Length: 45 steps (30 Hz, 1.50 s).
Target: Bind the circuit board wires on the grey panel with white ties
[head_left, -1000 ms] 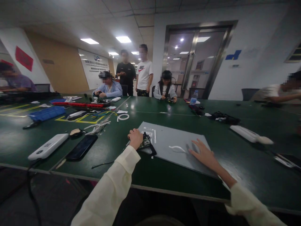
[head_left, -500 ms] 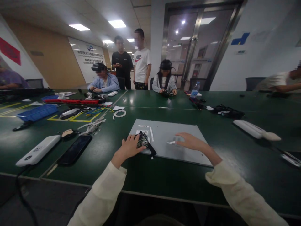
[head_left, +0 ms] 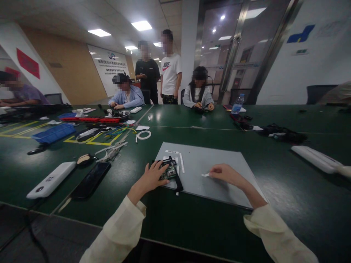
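My left hand (head_left: 149, 180) is gripping the left side of a circuit board (head_left: 170, 171) in a black frame, its thumb on the near side and its fingers over the top. The board lies on the left part of a grey flat panel (head_left: 219, 160), and its black arm reaches the panel's front edge. Above the panel's middle, my right hand (head_left: 223, 172) is closed in a pinch on the end of a small white strip (head_left: 205, 175). Another narrow white strip (head_left: 182, 163) lies just right of the board, near a barcode label (head_left: 172, 151).
Left of me lie a white power bank (head_left: 51, 180), a black phone (head_left: 91, 180), a computer mouse (head_left: 84, 159) and a cable bundle (head_left: 112, 150). Farther back are a blue tray (head_left: 54, 133) and a coiled white tube (head_left: 144, 135). A white device (head_left: 315, 159) lies right. People sit opposite.
My right hand's fingers have closed on the white strip, where they hovered apart beside it. My left hand stays on the circuit board. The view has turned slightly left.
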### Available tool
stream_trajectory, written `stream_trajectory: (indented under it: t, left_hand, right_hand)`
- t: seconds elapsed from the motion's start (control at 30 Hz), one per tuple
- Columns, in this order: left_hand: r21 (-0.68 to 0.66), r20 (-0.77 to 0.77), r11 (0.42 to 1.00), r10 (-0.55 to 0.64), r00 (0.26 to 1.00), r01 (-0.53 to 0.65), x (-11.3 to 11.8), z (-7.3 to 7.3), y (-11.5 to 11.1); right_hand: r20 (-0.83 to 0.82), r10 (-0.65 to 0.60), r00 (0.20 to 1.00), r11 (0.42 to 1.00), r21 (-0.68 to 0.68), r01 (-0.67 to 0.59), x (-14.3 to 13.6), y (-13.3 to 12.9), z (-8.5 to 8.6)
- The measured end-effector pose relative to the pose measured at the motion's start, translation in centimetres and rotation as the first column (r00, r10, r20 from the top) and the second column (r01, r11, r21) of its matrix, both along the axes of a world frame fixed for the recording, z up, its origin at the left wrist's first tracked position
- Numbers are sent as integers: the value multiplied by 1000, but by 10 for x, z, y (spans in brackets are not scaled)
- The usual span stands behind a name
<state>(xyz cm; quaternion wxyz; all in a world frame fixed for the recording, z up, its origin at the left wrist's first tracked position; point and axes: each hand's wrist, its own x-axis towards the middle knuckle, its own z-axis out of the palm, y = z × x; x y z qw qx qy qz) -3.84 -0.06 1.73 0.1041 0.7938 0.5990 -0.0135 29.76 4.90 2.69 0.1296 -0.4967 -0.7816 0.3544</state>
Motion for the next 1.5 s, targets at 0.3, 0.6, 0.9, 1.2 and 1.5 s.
stream_trajectory:
  t: [0.3, 0.6, 0.9, 1.2, 1.5]
  left_hand:
    - [216, 44, 976, 0, 999, -9, 54, 18, -2]
    - [278, -14, 919, 294, 956, -279, 124, 0, 35]
    - [238, 107, 900, 350, 931, -365, 123, -8, 59]
    - [272, 583, 909, 107, 806, -317, 104, -14, 59]
    - [185, 948, 951, -106, 299, -248, 115, -10, 57]
  right_hand:
    - [-83, -125, 989, 990, -73, 119, -3, -9, -2]
    - [-470, -296, 832, 951, -226, 210, 7, -13, -8]
    - [-584, -361, 727, 930, -281, 236, -8, -24, -9]
    - [-665, -430, 611, 902, -351, 252, -39, -21, -14]
    - [-807, -359, 468, 925, -373, 67, -79, -18, -17]
